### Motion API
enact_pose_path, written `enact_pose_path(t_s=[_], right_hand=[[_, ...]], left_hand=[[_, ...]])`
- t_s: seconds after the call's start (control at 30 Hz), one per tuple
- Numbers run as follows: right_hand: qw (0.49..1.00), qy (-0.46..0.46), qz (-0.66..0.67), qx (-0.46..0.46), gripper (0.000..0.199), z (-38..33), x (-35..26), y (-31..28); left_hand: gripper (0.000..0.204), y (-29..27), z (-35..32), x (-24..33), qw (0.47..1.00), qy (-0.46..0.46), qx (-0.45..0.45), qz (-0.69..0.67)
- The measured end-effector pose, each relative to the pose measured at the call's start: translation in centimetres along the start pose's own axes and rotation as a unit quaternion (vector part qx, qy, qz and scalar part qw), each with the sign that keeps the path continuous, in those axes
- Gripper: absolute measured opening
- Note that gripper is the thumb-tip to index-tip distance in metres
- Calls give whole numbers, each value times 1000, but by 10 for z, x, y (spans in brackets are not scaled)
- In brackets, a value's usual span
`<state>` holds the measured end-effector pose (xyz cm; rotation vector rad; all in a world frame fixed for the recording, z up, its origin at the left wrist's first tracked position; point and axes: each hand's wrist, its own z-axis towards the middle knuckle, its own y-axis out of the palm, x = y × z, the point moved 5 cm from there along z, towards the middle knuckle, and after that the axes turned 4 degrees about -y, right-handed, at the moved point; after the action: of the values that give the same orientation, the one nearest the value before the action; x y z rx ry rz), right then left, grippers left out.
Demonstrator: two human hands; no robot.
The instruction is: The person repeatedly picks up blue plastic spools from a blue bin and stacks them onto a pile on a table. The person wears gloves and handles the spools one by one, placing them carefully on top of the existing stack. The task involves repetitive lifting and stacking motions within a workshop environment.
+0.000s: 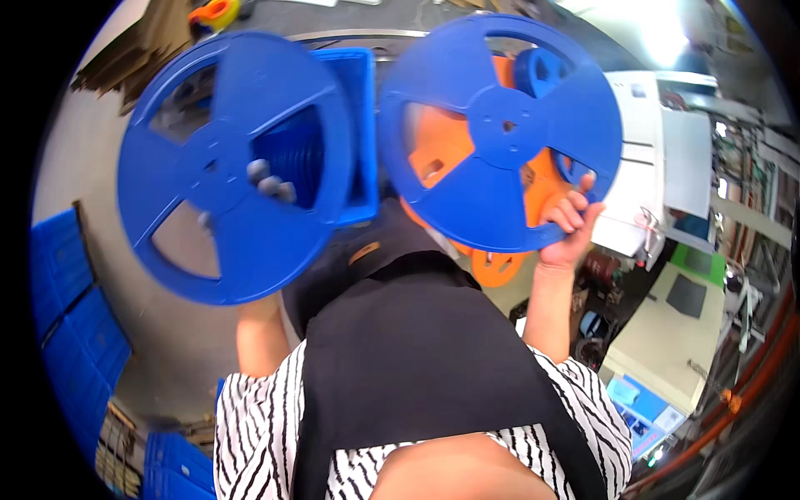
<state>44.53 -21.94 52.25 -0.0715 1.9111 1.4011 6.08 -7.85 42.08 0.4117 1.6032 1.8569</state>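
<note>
Two large blue plastic reel flanges with cut-out windows are held up side by side. The left reel flange (267,83) is in my left hand (271,182), which is mostly hidden behind it; grey-covered fingertips come through a window near its hub. My right hand (575,221) grips the right reel flange (450,196) at its lower right rim, with fingers curled through a window. Behind the left flange, a blue crate (362,133) holds ridged blue pieces. Orange plastic parts (497,267) with cut-outs show behind the right flange.
A roll of orange-yellow tape (214,12) lies at the far left beside stacked cardboard (150,50). Blue crates (83,333) are stacked on the left. At right stand a white panel (629,183) and a beige machine (687,321). A grey floor (183,350) lies at left.
</note>
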Motion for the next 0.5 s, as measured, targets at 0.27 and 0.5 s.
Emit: enact_pose_path(t_s=[0.27, 0.5], right_hand=[[992, 46, 109, -43, 47, 2, 8, 11], [976, 116, 185, -1, 47, 3, 43, 27]], left_hand=[[69, -21, 0, 27, 990, 86, 20, 108], [76, -37, 20, -47, 995, -25, 76, 62]])
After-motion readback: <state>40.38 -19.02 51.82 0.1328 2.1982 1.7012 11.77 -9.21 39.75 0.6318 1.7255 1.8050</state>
